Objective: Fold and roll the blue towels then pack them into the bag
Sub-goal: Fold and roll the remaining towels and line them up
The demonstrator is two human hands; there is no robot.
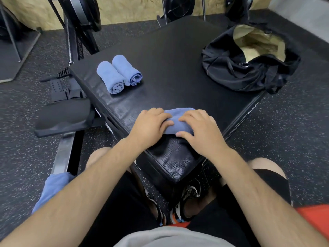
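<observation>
A blue towel (175, 123) lies partly rolled near the front corner of the black padded box (169, 72). My left hand (149, 127) rests on its left end with fingers curled over the roll. My right hand (199, 129) lies on its right end, fingers spread and bent over the cloth. Two finished blue rolls (117, 73) lie side by side on the box's left part. The black bag (249, 68) sits open at the box's far right corner, its tan lining showing. More blue towel cloth (51, 189) lies at my lower left, partly hidden by my left forearm.
A black rowing machine seat and rail (64, 118) stand left of the box. Exercise machines (80, 24) line the back wall. Speckled rubber floor (284, 131) surrounds the box. My knees and shoes (188, 198) are under the box's front corner.
</observation>
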